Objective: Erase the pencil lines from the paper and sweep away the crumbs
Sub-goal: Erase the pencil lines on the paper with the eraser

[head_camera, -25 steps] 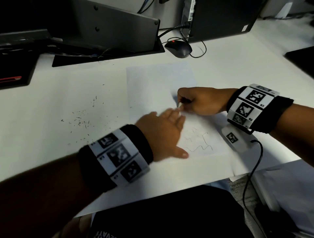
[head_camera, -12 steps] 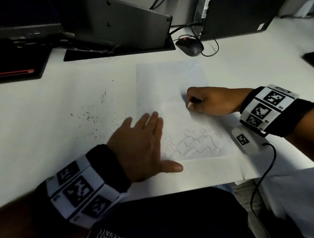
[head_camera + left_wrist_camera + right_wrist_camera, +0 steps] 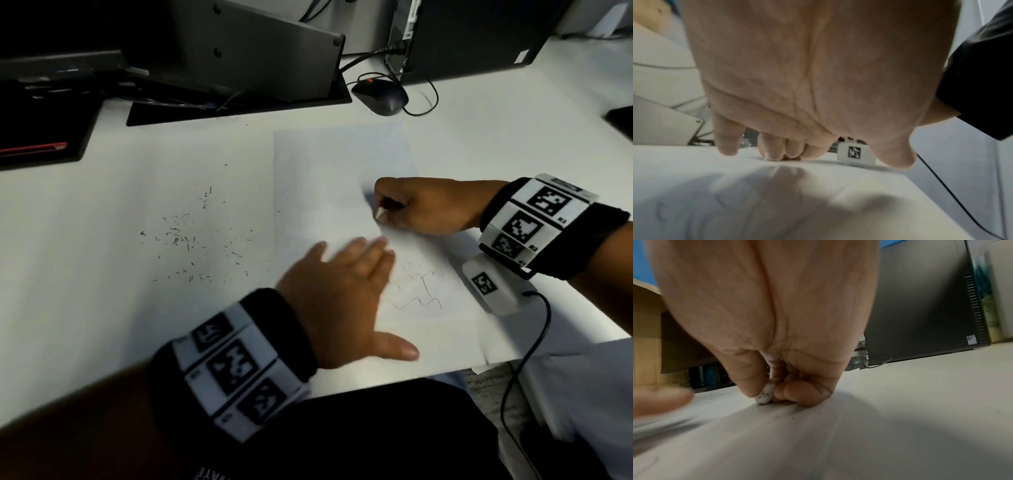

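Note:
A white sheet of paper (image 3: 342,171) lies on the white desk, with wavy pencil lines (image 3: 416,291) in its lower part. My left hand (image 3: 346,284) is flat with straight fingers over the paper's lower left, partly covering the lines; it is blurred. My right hand (image 3: 421,209) rests on the paper's right side and pinches a small white eraser (image 3: 379,214) between thumb and fingers. In the right wrist view the eraser (image 3: 765,394) touches the paper (image 3: 797,434). In the left wrist view the left hand's fingertips (image 3: 774,152) touch the paper (image 3: 735,194). Dark eraser crumbs (image 3: 191,243) lie scattered on the desk left of the sheet.
A black mouse (image 3: 382,96) with its cable sits behind the paper. A monitor base (image 3: 236,102) and a dark computer tower (image 3: 479,37) stand at the back. A black tray (image 3: 37,137) lies far left. The desk's front edge (image 3: 376,387) runs just below my left hand.
My left hand swept left off the pencil lines and has now come back right over them. The right hand stayed in place with the eraser.

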{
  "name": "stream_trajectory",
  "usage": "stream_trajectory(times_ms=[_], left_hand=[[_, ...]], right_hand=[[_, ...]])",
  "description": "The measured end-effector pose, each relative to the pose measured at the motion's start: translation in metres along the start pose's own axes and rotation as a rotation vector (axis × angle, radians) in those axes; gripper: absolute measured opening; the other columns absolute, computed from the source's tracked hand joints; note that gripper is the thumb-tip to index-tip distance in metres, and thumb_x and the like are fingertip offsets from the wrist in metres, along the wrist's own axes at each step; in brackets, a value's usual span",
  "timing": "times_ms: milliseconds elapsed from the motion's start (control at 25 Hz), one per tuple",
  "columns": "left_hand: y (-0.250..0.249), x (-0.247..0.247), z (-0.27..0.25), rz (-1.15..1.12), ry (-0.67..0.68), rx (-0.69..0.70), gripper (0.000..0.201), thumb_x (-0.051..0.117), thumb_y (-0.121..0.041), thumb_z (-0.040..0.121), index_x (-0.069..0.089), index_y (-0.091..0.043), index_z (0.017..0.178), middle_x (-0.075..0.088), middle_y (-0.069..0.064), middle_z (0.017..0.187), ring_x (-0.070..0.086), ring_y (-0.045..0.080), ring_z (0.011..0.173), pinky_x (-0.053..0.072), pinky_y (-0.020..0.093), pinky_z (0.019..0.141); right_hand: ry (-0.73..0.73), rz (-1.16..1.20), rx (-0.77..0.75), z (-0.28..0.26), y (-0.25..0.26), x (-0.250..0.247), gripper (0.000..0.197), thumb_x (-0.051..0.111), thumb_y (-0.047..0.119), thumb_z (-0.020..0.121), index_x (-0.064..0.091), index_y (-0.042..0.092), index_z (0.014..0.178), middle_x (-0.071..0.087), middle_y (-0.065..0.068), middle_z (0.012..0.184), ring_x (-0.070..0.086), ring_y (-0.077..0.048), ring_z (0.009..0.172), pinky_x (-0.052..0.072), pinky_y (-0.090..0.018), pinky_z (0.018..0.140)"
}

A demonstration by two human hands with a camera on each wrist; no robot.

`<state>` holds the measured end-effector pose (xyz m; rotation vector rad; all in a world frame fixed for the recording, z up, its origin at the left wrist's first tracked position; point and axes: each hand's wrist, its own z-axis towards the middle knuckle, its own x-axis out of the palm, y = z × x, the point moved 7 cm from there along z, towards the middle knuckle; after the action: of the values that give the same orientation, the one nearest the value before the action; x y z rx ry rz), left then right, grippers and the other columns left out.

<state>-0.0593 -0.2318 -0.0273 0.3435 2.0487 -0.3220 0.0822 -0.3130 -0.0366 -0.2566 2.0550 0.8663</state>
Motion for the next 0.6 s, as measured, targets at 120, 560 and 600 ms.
stream_trajectory(times_ms=[120, 560, 600], left_hand=[[0.011, 0.017, -0.009, 0.047, 0.13, -0.092, 0.122, 0.027, -0.091, 0.074, -0.004, -0.006, 0.157, -0.012, 0.013, 0.165, -0.007, 0.021, 0.153, 0.009, 0.049, 0.122], [0.101, 0.008, 0.004, 0.103, 0.155, -0.177, 0.122, 0.042, -0.089, 0.072, -0.018, -0.022, 0.155, -0.024, -0.003, 0.163, -0.011, 0.016, 0.152, 0.011, 0.049, 0.121], [0.105, 0.011, 0.006, 0.088, 0.162, -0.178, 0.125, 0.041, -0.091, 0.069, -0.021, -0.024, 0.154, -0.026, -0.005, 0.162, -0.014, 0.015, 0.152, 0.008, 0.049, 0.121]], right_hand=[[0.004, 0.005, 0.008, 0.001, -0.002, 0.001, 0.014, 0.052, 0.018, 0.094, 0.046, 0.021, 0.081, 0.05, 0.002, 0.079, 0.041, -0.014, 0.07, 0.041, -0.034, 0.066], [-0.022, -0.048, -0.019, 0.0, -0.002, -0.001, 0.005, 0.054, 0.019, 0.093, 0.054, 0.016, 0.09, 0.054, 0.006, 0.078, 0.047, -0.016, 0.071, 0.043, -0.033, 0.068], [-0.041, -0.068, -0.047, -0.002, 0.004, -0.003, 0.004, 0.056, 0.019, 0.092, 0.057, 0.017, 0.089, 0.056, 0.008, 0.078, 0.049, -0.014, 0.071, 0.042, -0.029, 0.068]])
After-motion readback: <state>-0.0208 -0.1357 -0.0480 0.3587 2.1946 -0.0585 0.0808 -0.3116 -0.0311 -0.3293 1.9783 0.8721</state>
